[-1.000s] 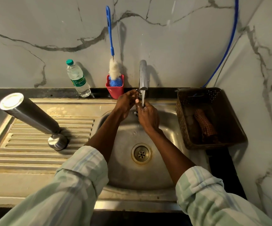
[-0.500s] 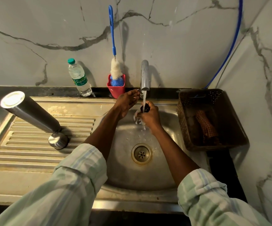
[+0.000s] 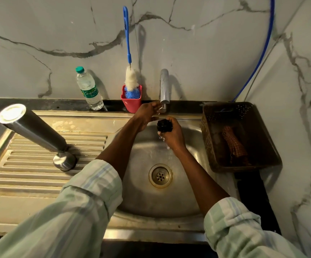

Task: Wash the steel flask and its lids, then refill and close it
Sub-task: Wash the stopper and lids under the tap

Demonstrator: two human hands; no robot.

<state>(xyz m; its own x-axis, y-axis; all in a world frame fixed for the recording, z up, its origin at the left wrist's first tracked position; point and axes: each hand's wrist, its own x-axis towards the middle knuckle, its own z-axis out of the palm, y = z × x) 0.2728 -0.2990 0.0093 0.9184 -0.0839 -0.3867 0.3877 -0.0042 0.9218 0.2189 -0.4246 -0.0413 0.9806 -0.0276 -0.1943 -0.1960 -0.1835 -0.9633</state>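
The steel flask point(image 3: 33, 127) stands upside down on the ribbed drainboard point(image 3: 29, 174) at the left. A round steel cap point(image 3: 64, 161) sits at its foot. Over the sink bowl point(image 3: 151, 202) my right hand point(image 3: 175, 138) grips a small black inner lid point(image 3: 164, 125) just below the tap point(image 3: 164, 86). Drops fall from that hand. My left hand point(image 3: 147, 114) reaches to the tap's outlet, and its fingers close on the small knob there. No stream runs from the tap.
A plastic water bottle point(image 3: 89, 90) and a red cup point(image 3: 131, 104) holding a blue-handled bottle brush point(image 3: 126, 34) stand against the marble wall. To the right of the bowl is a brown basket point(image 3: 244, 168) with a checked cloth point(image 3: 234, 144) in it. A blue hose point(image 3: 259, 58) runs down the corner.
The water stream seen earlier has stopped. My right hand has turned the black lid upward into view and lifted it slightly. My left hand stays at the tap's outlet.
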